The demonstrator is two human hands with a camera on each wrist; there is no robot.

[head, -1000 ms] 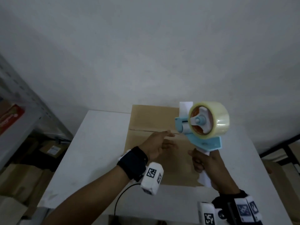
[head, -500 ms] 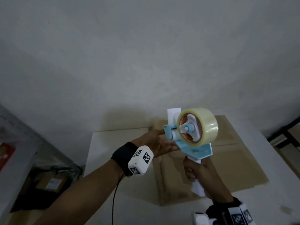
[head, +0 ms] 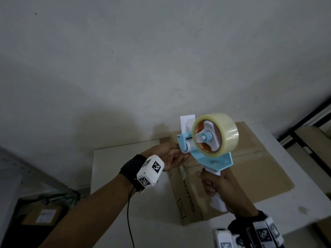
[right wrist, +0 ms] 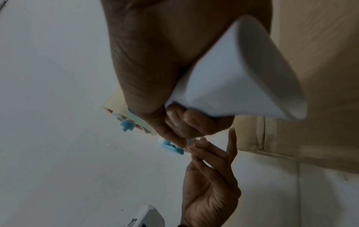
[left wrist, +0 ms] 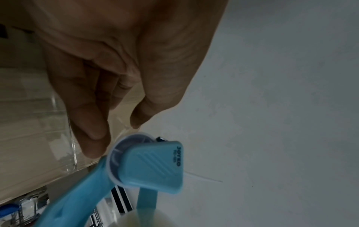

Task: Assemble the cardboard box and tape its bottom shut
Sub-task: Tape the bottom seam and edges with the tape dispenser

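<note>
A flattened brown cardboard box (head: 254, 172) lies on the white table (head: 123, 158), with a strip of clear tape along one seam. Above it, my right hand (head: 213, 185) grips the white handle (right wrist: 223, 86) of a blue tape dispenser (head: 213, 160) and holds it upright. The dispenser carries a clear tape roll (head: 225, 133). My left hand (head: 180, 155) reaches to the dispenser's front roller (left wrist: 151, 165). Its fingers (left wrist: 93, 138) are nearly straight, with thumb and forefinger slightly apart beside the roller. The tape's loose end is too faint to make out.
A plain grey wall rises behind the table. Left of the table and lower down stand a shelf and a labelled carton (head: 44, 213). A black frame (head: 304, 122) stands at the right. A thin cable (head: 129, 212) hangs from my left wrist.
My left hand has moved from above the box up to the dispenser's front roller. My right hand has kept the dispenser raised. The head view has shifted, so the box now shows to the right.
</note>
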